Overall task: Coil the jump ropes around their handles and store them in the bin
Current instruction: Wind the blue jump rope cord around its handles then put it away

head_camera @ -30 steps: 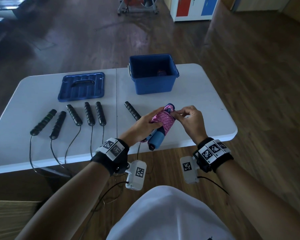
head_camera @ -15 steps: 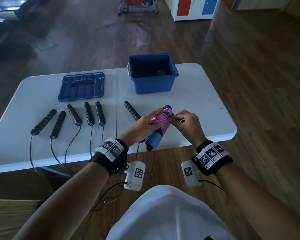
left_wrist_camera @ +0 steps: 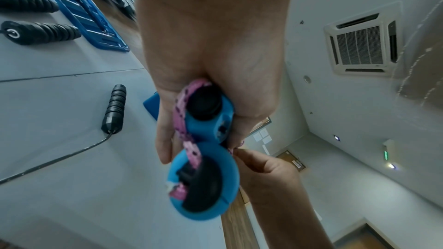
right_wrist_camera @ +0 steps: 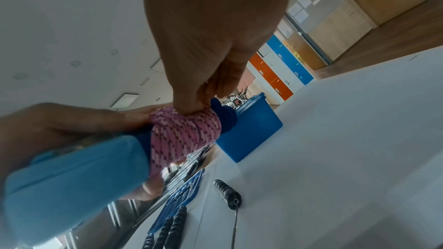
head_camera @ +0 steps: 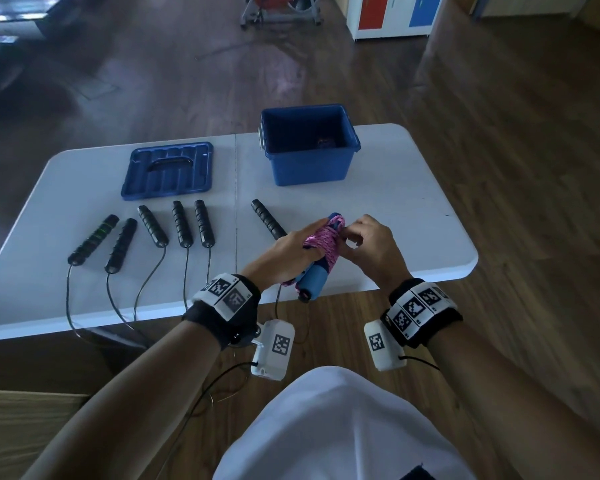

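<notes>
Six black handles [head_camera: 153, 225] lie on the white table [head_camera: 395, 209], five in a loose row on the left half and one [head_camera: 268, 218] alone just right of the table's centre seam, each with a thin dark cord running off the near edge. Two blue handles [head_camera: 313, 279] sit side by side in the left hand [head_camera: 284, 251], which is closed around them above the near edge of the table. A pink rope [head_camera: 323, 242] is coiled many turns around their upper part. The right hand [head_camera: 371, 247] has its thumb and fingers pinching the coil at its far end.

From the head view the two blue handles read almost as one. The left wrist view looks at their butt ends [left_wrist_camera: 203, 181] and shows both, each with a black cap, and a strand of pink running between them. The right wrist view shows the coil [right_wrist_camera: 184, 133] side-on, tight and layered, with the fingertips [right_wrist_camera: 191, 107] pressed into its top.

One blue bin [head_camera: 309, 161] stands open at the far side of the table, with something small and dark inside that I cannot make out. Its lid [head_camera: 168, 171] lies flat to the left of it, beyond the row of black handles.
</notes>
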